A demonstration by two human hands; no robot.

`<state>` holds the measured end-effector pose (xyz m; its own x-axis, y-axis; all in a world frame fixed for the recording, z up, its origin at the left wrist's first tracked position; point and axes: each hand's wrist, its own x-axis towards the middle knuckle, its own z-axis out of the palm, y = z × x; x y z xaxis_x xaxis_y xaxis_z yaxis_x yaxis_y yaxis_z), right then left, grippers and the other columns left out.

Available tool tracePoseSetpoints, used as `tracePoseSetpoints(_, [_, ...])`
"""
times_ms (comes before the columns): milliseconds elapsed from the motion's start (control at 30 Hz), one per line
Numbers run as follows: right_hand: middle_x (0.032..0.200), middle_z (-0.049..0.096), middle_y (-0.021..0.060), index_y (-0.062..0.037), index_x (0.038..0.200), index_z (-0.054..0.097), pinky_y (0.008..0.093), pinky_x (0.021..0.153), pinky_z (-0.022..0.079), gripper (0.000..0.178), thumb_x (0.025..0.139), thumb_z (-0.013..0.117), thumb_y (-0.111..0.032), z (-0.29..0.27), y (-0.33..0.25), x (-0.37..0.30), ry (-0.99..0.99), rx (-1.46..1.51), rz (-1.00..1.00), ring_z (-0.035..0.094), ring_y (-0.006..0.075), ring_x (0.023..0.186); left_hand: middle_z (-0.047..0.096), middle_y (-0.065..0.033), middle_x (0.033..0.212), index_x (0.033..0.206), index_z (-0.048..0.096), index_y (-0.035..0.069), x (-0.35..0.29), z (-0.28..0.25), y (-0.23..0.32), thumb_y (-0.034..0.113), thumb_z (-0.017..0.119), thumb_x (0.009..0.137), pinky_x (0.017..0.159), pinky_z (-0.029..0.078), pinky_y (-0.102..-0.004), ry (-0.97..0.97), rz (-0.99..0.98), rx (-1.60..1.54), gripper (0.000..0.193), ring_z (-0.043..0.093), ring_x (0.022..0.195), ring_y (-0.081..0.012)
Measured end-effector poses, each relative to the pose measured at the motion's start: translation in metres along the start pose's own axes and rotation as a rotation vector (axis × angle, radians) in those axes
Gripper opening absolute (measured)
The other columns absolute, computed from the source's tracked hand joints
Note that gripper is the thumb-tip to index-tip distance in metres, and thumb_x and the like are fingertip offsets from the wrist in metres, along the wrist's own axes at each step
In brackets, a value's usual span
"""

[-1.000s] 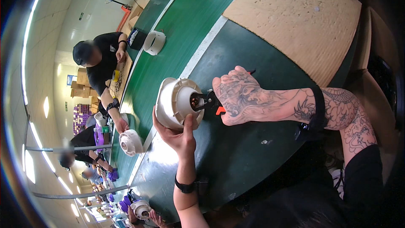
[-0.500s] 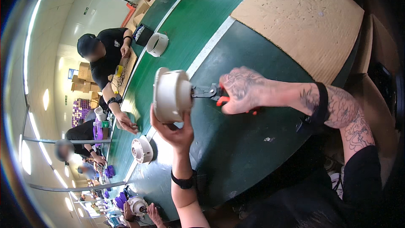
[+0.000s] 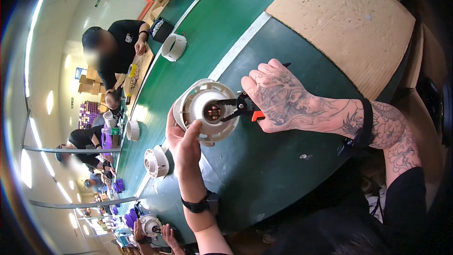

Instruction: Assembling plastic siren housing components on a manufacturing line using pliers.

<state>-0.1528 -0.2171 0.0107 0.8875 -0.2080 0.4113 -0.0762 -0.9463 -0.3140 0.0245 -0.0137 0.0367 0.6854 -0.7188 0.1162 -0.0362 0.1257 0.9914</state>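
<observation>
My left hand [image 3: 185,147] grips a round white plastic housing [image 3: 207,89] by its lower left rim, thumb over the front. The housing's open face is turned toward me, with a round hub and small copper-coloured parts at its centre. My right hand [image 3: 282,98] is closed round wire strippers [image 3: 244,105] with a black head and red handles, most of the handles hidden in the fist. Their jaws are spread and reach over the hub. Whether they touch it I cannot tell.
A similar white housing [image 3: 156,161] lies left of my left hand. White rings [image 3: 174,47] stand on the green belt [image 3: 212,33]. Cardboard [image 3: 349,23] covers the table's far right part. Co-workers sit across the belt; another person's hands [image 3: 168,237] work at lower left.
The housing has turned from side-on to face me, and the stripper jaws now show over its hub. Across the belt, a co-worker's hand has drawn back, and a white ring now stands there.
</observation>
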Motion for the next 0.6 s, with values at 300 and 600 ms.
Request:
tracePoseSetpoints(300, [0.084,0.053,0.0070,-0.0077,0.088,0.057,0.0355,0.082,0.036,0.036,0.058,0.075,-0.018,-0.005,-0.020,-0.007,-0.016,-0.122,-0.073,0.052,0.0206,0.084,0.066,-0.0161,0.124,0.141,0.045,-0.008,-0.023,0.013,0.035,0.001,0.081,0.078,0.102,0.051,-0.0370,-0.007,-0.044,0.245,0.073,0.066,0.114,-0.0241])
tracePoseSetpoints(600, [0.084,0.052,0.0052,-0.0095,0.086,0.057,0.0356,0.084,0.035,0.027,0.067,0.074,-0.018,0.006,-0.028,-0.014,0.079,-0.271,-0.109,0.052,0.0196,0.088,0.066,-0.0173,0.123,0.144,0.040,-0.008,-0.030,0.019,0.040,0.002,0.080,0.081,0.097,0.054,-0.0357,0.014,-0.085,0.376,0.075,0.066,0.113,-0.0241])
